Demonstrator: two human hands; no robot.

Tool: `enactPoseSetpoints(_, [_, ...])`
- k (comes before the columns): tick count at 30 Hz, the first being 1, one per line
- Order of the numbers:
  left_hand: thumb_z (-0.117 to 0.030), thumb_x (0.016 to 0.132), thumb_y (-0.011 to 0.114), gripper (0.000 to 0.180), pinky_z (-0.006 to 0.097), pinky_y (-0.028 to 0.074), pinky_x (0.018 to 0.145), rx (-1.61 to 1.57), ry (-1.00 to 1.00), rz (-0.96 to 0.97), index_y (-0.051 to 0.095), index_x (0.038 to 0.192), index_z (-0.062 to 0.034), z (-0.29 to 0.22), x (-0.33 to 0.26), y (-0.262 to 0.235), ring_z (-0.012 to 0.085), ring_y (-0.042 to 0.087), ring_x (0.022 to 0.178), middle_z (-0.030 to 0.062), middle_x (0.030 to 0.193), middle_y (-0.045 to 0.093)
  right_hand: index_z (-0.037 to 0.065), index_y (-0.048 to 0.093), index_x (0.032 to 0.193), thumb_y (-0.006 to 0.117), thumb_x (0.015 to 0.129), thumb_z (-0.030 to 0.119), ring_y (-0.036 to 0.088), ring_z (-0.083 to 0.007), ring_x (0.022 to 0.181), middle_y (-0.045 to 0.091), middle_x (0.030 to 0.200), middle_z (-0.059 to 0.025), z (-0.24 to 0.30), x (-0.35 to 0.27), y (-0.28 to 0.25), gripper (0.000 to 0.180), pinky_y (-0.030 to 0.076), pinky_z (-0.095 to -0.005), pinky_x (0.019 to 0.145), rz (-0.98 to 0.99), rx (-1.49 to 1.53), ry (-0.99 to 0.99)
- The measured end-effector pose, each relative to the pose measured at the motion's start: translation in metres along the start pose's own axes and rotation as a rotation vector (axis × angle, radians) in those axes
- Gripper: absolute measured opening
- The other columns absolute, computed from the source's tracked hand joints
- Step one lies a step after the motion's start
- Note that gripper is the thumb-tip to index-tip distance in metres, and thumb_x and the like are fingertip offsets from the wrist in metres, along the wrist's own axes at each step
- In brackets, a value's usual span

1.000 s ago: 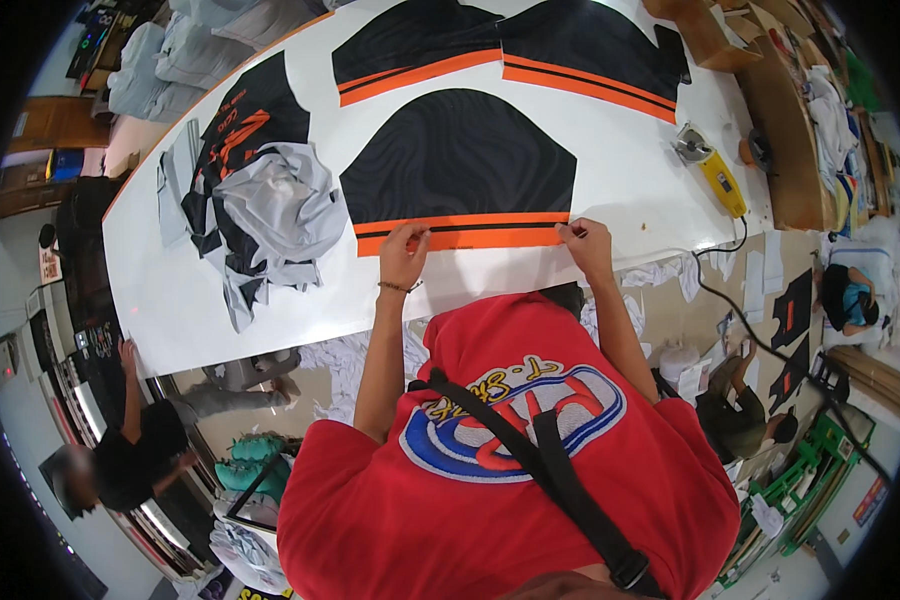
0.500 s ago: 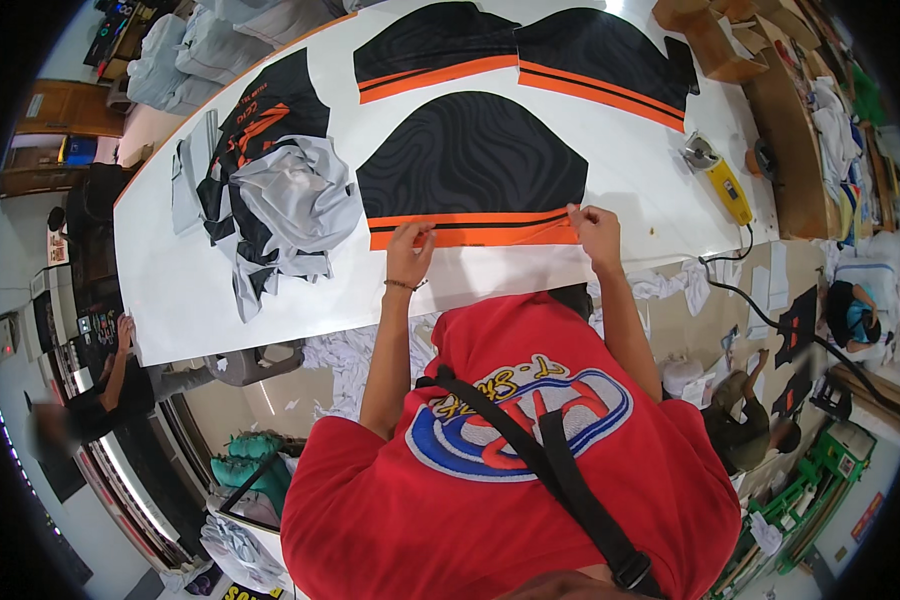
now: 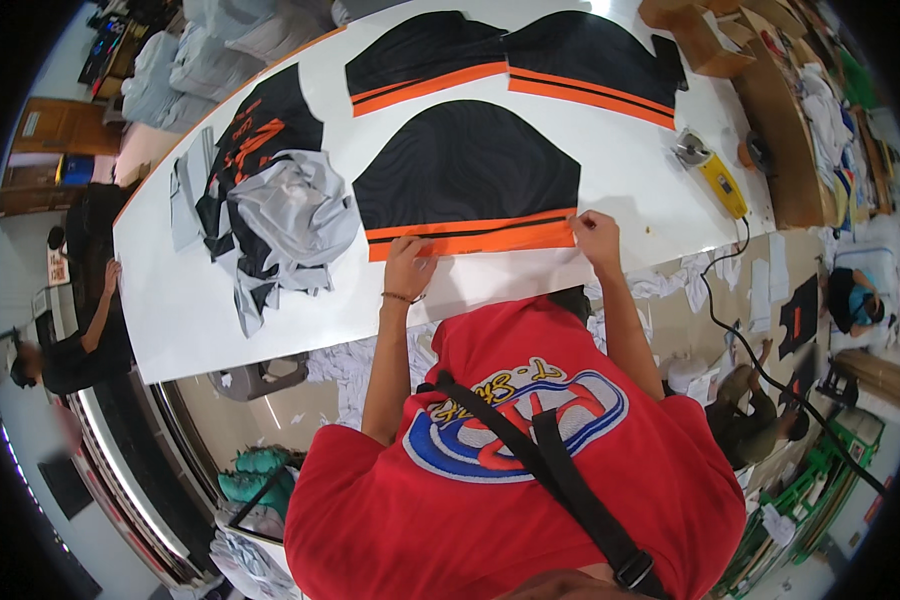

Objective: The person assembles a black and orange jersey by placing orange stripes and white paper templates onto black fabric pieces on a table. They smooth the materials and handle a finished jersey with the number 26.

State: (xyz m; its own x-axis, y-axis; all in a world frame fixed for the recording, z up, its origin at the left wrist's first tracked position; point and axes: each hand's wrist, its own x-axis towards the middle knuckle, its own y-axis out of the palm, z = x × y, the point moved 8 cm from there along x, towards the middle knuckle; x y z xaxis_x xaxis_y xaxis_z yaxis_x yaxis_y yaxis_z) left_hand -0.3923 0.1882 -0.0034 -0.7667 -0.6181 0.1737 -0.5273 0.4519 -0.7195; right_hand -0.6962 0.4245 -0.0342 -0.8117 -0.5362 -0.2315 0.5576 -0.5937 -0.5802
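Note:
In front of me a black fabric sleeve panel with a faint wavy pattern lies flat on the white table. Along its near edge runs an orange band with a black stripe. My left hand pinches the band's lower edge near the left end, fingers bent over it. At the right end of the band, my right hand has thumb and fingers closed on the corner. Two similar panels, one at the far left and one at the far right, lie beyond it.
Left of the panel sits a crumpled pile of grey and black fabric. A yellow handheld electric cutter rests on the right, its black cord trailing off the white table. Cardboard boxes line the right side. Other people are around the room.
Both hands stay at the orange band, with only slight shifts. The band looks flatter at its right end. My view has moved a little; the person at left has shifted posture.

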Motion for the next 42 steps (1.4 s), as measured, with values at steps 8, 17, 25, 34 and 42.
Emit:
enactPoseSetpoints(8, [-0.015,0.069,0.081,0.026,0.042,0.050,0.079,0.039,0.120,0.028,0.071,0.090,-0.0042,-0.023,0.009,0.003,0.0313,0.061,0.089,0.0105,0.090,0.067,-0.002,0.065,0.074,0.075,0.085,0.025,0.058,-0.0161,0.055,0.063,0.062,-0.0103,-0.032,-0.026,-0.047,0.031,0.047,-0.0328,0.057,-0.371,-0.084,-0.020])
enactPoseSetpoints(17, [-0.017,0.076,0.079,0.025,0.041,0.045,0.083,0.009,0.315,0.172,0.072,0.099,-0.0120,-0.077,0.076,0.071,0.0265,0.060,0.095,0.0057,0.097,0.065,0.003,0.063,0.072,0.070,0.085,0.027,0.059,-0.0313,0.064,0.062,0.070,-0.0143,-0.114,0.005,-0.135,0.029,0.048,-0.0411,0.062,-0.840,-0.246,-0.039])
enactPoseSetpoints(25, [-0.019,0.083,0.075,0.021,0.046,0.044,0.089,0.132,0.368,0.320,0.067,0.099,-0.0081,-0.119,0.123,0.145,0.0322,0.054,0.103,0.0108,0.107,0.056,0.006,0.065,0.072,0.065,0.086,0.030,0.064,-0.0312,0.070,0.064,0.072,-0.0130,-0.065,0.007,-0.140,0.027,0.050,-0.0458,0.064,-0.854,-0.394,0.134])
enactPoseSetpoints(34, [-0.018,0.089,0.069,0.019,0.045,0.044,0.091,0.052,0.410,0.405,0.065,0.101,-0.0040,-0.151,0.161,0.176,0.0307,0.052,0.107,0.0115,0.109,0.054,0.008,0.066,0.071,0.063,0.088,0.030,0.064,-0.0279,0.067,0.062,0.070,-0.0093,-0.066,0.004,-0.146,0.028,0.050,-0.0424,0.065,-0.868,-0.399,0.174])
enactPoseSetpoints(42, [-0.020,0.091,0.068,0.037,0.046,0.043,0.100,-0.004,0.444,0.243,0.059,0.121,-0.0005,-0.178,0.162,0.164,0.0345,0.051,0.119,0.0195,0.124,0.054,0.009,0.068,0.072,0.064,0.088,0.031,0.064,-0.0266,0.068,0.063,0.071,-0.0086,-0.067,0.005,-0.147,0.027,0.051,-0.0413,0.065,-0.878,-0.371,0.173])
